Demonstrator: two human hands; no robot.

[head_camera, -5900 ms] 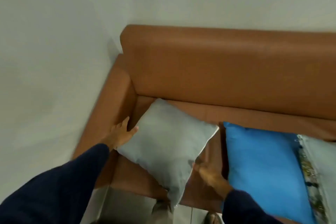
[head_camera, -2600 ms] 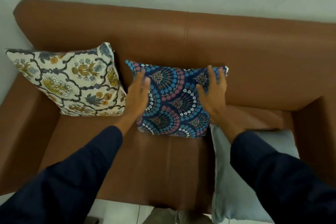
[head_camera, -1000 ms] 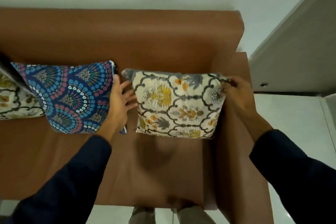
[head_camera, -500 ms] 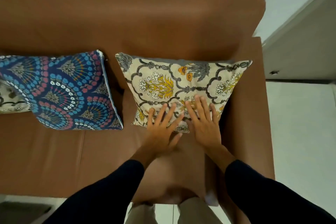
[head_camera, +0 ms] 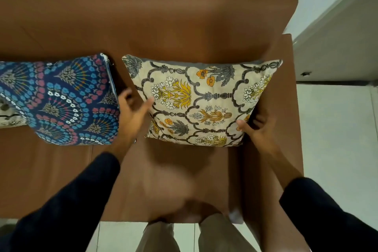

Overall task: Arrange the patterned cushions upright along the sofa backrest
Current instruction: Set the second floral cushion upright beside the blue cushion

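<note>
Leaning on the smooth brown backrest point(head_camera: 143, 16), the square cream floral cushion point(head_camera: 200, 100) is gripped at its side edges by the left hand point(head_camera: 133, 116) and right hand point(head_camera: 258, 129), frame centre.

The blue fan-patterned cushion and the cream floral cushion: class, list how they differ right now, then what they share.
The blue fan-patterned cushion is dark blue with pink and white dotted fans; the cream floral cushion is pale with yellow flowers and grey scrollwork. The blue one stands untouched; the cream one is gripped by the left hand and right hand. Both stand upright against the sofa backrest.

Two cushions point(head_camera: 61, 100) point(head_camera: 200, 100) lean side by side against the backrest point(head_camera: 143, 16).
</note>
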